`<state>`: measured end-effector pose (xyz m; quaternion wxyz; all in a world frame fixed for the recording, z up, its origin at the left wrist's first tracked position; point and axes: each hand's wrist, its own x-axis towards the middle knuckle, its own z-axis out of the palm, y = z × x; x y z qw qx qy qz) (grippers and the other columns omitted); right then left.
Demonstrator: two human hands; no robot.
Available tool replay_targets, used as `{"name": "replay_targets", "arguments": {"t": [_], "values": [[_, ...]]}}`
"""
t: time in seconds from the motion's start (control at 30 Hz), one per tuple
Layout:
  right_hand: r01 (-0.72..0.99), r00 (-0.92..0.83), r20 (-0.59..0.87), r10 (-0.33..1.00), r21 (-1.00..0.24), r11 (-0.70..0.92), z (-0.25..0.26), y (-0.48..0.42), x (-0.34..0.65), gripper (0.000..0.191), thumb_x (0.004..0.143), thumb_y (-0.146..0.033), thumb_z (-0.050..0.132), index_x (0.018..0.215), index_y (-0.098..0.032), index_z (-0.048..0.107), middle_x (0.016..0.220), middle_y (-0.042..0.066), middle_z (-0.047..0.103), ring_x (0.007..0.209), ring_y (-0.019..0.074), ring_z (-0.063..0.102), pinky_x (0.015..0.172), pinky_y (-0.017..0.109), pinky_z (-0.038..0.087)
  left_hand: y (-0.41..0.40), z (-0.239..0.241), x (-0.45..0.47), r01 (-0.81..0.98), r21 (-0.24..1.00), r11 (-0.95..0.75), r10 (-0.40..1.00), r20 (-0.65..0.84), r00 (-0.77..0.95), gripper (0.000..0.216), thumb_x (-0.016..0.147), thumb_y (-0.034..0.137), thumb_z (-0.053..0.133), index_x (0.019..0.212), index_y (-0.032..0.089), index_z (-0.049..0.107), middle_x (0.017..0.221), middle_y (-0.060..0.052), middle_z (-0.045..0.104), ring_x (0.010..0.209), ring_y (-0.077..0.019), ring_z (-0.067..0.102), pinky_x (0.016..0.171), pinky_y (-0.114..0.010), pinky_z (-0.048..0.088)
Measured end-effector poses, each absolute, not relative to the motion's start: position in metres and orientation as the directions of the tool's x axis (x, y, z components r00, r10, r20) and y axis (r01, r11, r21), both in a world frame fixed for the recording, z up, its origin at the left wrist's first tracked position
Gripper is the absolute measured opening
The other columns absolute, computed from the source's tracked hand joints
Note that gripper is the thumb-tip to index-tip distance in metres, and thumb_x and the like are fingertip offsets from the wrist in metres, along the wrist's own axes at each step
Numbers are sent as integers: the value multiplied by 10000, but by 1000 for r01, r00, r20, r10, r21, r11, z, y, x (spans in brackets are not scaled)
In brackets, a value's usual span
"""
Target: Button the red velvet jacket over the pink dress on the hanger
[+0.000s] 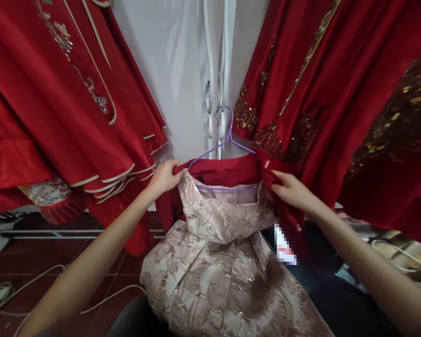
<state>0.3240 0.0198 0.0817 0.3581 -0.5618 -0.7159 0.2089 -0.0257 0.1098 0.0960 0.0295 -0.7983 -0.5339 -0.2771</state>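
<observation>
Left hand pinches the red garment at left, right hand grips it at right, its cloth beyond the neckline of the dress on the hanger.

Wall: smooth, pale grey-white wall at the far middle.
Uprights: white, curved uprights standing against it.
Left side: red clothes hanging with pale edging.
Right side: more red clothes, trimmed in gold.
Floor: dark red tiles with thin joints, left.
Low rail: white double rail above the tiles.
Cable: pale cable curving across the tiles, near left.
Light: soft sheen on the wall; dimmer low down, near right.
</observation>
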Motion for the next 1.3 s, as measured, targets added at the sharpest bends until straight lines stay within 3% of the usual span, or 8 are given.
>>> {"name": "replay_targets", "arguments": {"t": [0.13,0.23,0.47,0.63,0.83,1.0,1.13,1.3], "values": [[398,-341,91,936,-888,231,67,20,269,341,644,-157,435,927,-185,624,782,9,656,737,177,595,657,271,471,111,99,-28,890,250,-381,852,469,233,302,826,436,523,650,205,442,661,-13,507,621,-168,471,582,-276,298],[344,-413,58,909,-914,215,61,16,251,295,636,-142,438,878,-175,604,771,-2,640,710,161,576,683,282,470,112,102,-32,879,270,-392,860,448,245,322,831,465,514,658,203,446,653,-5,512,621,-166,489,596,-272,332],[393,-165,202,965,-884,252,54,25,283,146,798,-297,492,869,-206,582,868,28,653,860,206,600,814,346,472,106,110,-32,936,187,-299,899,384,210,292,743,417,637,901,174,604,823,-98,620,906,-291,593,767,-341,437],[407,-175,234,956,-867,287,52,30,283,310,823,-494,558,939,-208,589,954,73,667,933,238,614,849,386,478,108,123,-19,773,568,-281,955,242,170,265,732,402,634,853,167,653,817,-61,686,798,-237,639,717,-312,475],[405,-297,293,909,-823,398,61,33,248,364,870,-522,488,1040,-216,588,1021,77,658,998,247,600,916,407,462,96,104,9,326,852,-410,910,406,83,373,784,408,565,1055,152,593,952,-49,684,858,-190,628,775,-297,495],[347,-444,245,862,-840,417,64,33,239,346,888,-490,479,1041,-201,591,1053,58,650,987,219,595,930,388,452,122,105,-30,671,609,-424,824,567,5,197,704,308,627,839,181,561,782,-23,623,772,-195,604,723,-288,467],[426,-329,255,909,-820,384,56,41,254,329,862,-490,517,972,-189,588,988,62,650,905,217,595,861,380,465,137,113,-72,926,333,-179,877,481,-4,197,590,187,650,750,215,539,666,-25,570,777,-265,601,708,-330,439],[426,-262,311,913,-812,399,58,48,274,298,848,-490,533,921,-205,574,900,36,640,851,203,589,814,355,466,124,110,-71,911,393,-123,746,643,-177,170,674,202,577,838,220,537,728,-32,591,777,-241,588,722,-332,426]]}}
